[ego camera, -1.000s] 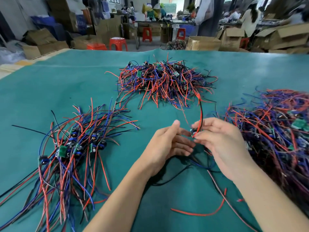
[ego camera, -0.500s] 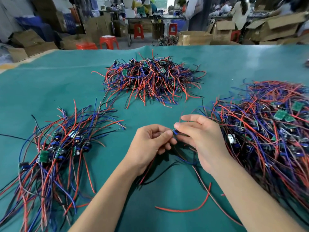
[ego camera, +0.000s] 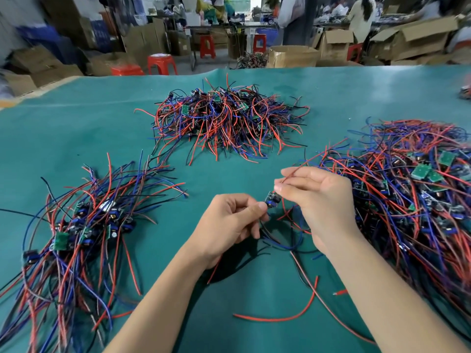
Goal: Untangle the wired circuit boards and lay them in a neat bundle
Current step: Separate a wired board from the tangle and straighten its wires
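Note:
Between my hands hangs a small circuit board (ego camera: 272, 199) with red, blue and black wires trailing below it. My left hand (ego camera: 230, 224) pinches the board's lower edge with thumb and fingers. My right hand (ego camera: 317, 200) pinches one red wire (ego camera: 313, 160) that runs up and to the right from the board. A combed bundle of wired boards (ego camera: 84, 225) lies to the left on the green table (ego camera: 76, 128). A big tangled heap (ego camera: 418, 189) fills the right side, close behind my right hand.
Another tangled heap of wired boards (ego camera: 224, 118) lies at the table's middle far side. A loose red wire (ego camera: 280, 315) curls on the cloth near my forearms. Beyond the table stand cardboard boxes (ego camera: 293, 56), red stools (ego camera: 161, 63) and people at work.
My left hand has gone from flat and open to pinching the board. My right hand has drawn one red wire up and out to the right. The camera has tilted slightly.

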The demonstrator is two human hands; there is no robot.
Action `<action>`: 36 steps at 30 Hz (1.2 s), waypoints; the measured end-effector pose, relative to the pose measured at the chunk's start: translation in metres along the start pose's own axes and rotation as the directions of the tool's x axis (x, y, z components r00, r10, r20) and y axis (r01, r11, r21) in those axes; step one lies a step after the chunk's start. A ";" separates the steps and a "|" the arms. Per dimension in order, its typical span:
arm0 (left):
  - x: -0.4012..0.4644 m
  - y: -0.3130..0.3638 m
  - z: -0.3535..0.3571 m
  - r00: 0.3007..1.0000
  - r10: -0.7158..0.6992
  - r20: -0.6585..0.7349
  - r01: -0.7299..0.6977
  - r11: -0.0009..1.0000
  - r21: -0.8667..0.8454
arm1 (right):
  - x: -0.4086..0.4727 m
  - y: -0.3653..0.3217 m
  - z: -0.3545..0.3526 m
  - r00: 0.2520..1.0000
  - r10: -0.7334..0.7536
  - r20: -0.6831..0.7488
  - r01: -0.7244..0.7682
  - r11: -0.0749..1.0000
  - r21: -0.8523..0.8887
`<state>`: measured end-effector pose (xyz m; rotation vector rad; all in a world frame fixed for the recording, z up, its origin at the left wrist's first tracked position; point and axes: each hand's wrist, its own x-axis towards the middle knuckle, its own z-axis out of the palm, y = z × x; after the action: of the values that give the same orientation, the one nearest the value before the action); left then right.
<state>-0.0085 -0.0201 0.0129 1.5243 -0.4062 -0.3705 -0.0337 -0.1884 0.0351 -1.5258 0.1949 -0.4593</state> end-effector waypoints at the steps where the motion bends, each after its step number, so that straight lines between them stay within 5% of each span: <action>1: 0.000 0.001 -0.001 1.000 0.001 0.009 -0.001 1.000 0.001 | 0.002 0.000 -0.001 0.999 -0.024 -0.031 0.023 1.000 -0.007; 7: -0.002 0.003 -0.001 0.997 0.001 0.073 -0.003 0.999 0.033 | 0.018 -0.003 -0.026 0.939 -0.156 -0.305 0.148 0.988 -0.051; 14: 0.001 0.004 -0.003 0.998 -0.039 -0.055 0.034 0.995 -0.092 | 0.026 -0.002 -0.046 0.713 -0.365 -0.599 0.318 0.929 -0.188; 16: 0.002 0.004 -0.002 0.995 -0.053 -0.080 0.040 0.987 -0.159 | 0.019 -0.002 -0.033 0.799 -0.352 -0.488 0.270 0.935 -0.231; 19: 0.002 0.003 0.000 0.997 -0.046 -0.067 0.033 0.983 -0.180 | 0.000 0.001 -0.002 0.985 -0.165 -0.051 0.142 0.939 -0.312; 22: 0.001 0.003 0.000 1.000 -0.027 0.000 0.026 0.989 -0.143 | -0.011 0.005 0.014 0.982 -0.037 0.184 0.095 0.943 -0.318; 28: -0.001 0.004 -0.003 0.994 -0.029 0.105 0.043 0.991 -0.129 | -0.005 0.005 0.007 0.979 -0.118 0.164 0.152 0.965 -0.212; 36: -0.002 0.008 -0.004 0.974 -0.036 0.223 0.058 0.994 -0.094 | 0.003 -0.002 -0.001 0.982 -0.179 -0.060 0.166 0.970 -0.176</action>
<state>-0.0090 -0.0154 0.0206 1.4016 -0.5189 -0.5930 -0.0315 -0.1911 0.0374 -1.7019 0.1634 -0.6535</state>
